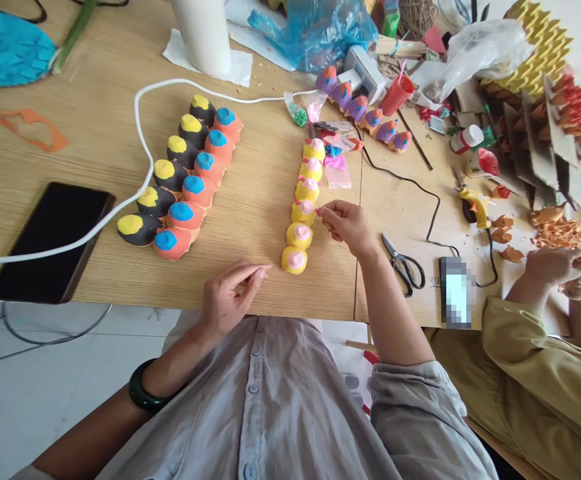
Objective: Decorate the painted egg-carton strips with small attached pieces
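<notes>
A row of yellow-painted egg-carton cups [293,235] stands on the table in front of me, each topped with pink clay. The farther cups also carry small red bits, while the two nearest show only pink tops. My right hand [345,225] is beside the row on its right, thumb and forefinger pinched on a tiny red piece of clay [319,211] near the third cup from my end. Left of the nearest cup, my left hand [235,293] has its thumb and forefinger pressed together; what they hold, if anything, is too small to make out.
Black-and-yellow cups [170,175] and orange-and-blue cups [204,170] stand left, near a white cable [143,133] and tablet [53,240]. Scissors [403,263], a phone [455,293] and a glue gun [474,205] lie right. A co-worker's hands [550,270] work at far right.
</notes>
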Motion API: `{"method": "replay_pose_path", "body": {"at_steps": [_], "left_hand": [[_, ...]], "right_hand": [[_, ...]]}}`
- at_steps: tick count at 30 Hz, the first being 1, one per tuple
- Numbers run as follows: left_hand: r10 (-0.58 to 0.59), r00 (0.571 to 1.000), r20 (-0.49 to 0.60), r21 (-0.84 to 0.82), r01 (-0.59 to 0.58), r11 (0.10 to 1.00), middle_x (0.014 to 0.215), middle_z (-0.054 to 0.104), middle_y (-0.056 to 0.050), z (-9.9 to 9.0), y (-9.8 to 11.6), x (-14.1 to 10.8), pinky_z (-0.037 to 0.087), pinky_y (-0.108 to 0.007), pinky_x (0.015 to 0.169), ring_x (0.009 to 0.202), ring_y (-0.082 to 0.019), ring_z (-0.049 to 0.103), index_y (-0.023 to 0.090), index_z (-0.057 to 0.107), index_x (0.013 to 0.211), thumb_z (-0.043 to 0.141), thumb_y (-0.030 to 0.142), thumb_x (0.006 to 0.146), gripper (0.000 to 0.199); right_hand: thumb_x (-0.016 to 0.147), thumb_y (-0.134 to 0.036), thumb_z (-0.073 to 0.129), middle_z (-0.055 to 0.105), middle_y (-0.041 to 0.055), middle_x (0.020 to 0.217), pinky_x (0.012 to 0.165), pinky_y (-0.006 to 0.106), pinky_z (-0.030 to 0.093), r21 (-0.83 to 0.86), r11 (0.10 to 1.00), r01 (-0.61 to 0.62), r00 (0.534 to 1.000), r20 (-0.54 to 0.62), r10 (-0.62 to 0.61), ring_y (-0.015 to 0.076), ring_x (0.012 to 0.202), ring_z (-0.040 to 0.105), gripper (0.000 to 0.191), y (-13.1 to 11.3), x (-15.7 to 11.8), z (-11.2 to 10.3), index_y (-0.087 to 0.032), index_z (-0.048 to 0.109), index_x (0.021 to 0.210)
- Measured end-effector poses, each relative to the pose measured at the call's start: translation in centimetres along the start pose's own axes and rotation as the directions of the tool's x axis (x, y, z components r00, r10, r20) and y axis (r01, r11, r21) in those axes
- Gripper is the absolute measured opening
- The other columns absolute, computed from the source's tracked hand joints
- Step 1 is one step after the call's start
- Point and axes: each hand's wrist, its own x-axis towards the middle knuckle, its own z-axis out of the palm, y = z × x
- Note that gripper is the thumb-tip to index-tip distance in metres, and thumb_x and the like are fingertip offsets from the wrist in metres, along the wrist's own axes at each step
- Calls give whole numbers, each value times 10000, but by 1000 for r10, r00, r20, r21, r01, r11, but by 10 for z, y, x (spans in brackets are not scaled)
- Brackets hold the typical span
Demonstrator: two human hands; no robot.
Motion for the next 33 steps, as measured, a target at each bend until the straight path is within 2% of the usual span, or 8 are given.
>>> {"method": "replay_pose_path", "body": {"at_steps": [11, 21, 26, 29, 33], "left_hand": [[-29, 1000, 0, 32, 29, 999, 874, 805, -22, 1, -1, -1, 577, -204, 668, 728, -120, 741, 183, 802, 1026, 591, 270, 1027, 229], [-24, 1000, 6, 34, 23, 999, 879, 803, -18, 1, -2, -1, 584, -205, 672, 745, -118, 740, 188, 798, 1033, 592, 271, 1035, 223], [-26, 1000, 4, 31, 25, 999, 868, 799, -14, 1, -1, 0, 586, -201, 677, 744, -116, 739, 192, 803, 1034, 594, 266, 1032, 221], [-30, 1000, 4, 26, 30, 999, 863, 800, -14, 1, 1, 0, 588, -201, 679, 740, -117, 738, 194, 804, 1024, 592, 270, 1030, 225], [-43, 999, 6, 32, 43, 999, 856, 803, -21, 1, 3, 1, 584, -202, 678, 724, -117, 734, 193, 804, 1005, 585, 280, 1027, 237]], "right_hand": [[897, -160, 725, 460, -84, 483, 385, 187, 183, -108, 993, -45, 999, 8, 46, 27, 425, 307, 253, -13, 11, -2, -165, 607, 673], [924, -131, 697, 479, -78, 485, 389, 181, 195, -166, 984, -64, 997, 34, 70, 28, 426, 312, 276, -20, 13, -4, -169, 585, 674], [932, -134, 670, 493, -73, 496, 404, 188, 215, -255, 965, -57, 996, 48, 71, 38, 446, 343, 259, -23, 13, -2, -172, 585, 691], [931, -147, 661, 502, -67, 512, 427, 210, 228, -311, 950, -33, 997, 54, 52, 51, 464, 351, 250, -24, 13, -1, -178, 586, 694], [900, -187, 688, 511, -44, 547, 501, 243, 270, -417, 907, 56, 998, 25, -51, 81, 539, 390, 258, -23, 12, -2, -182, 593, 660]]}}
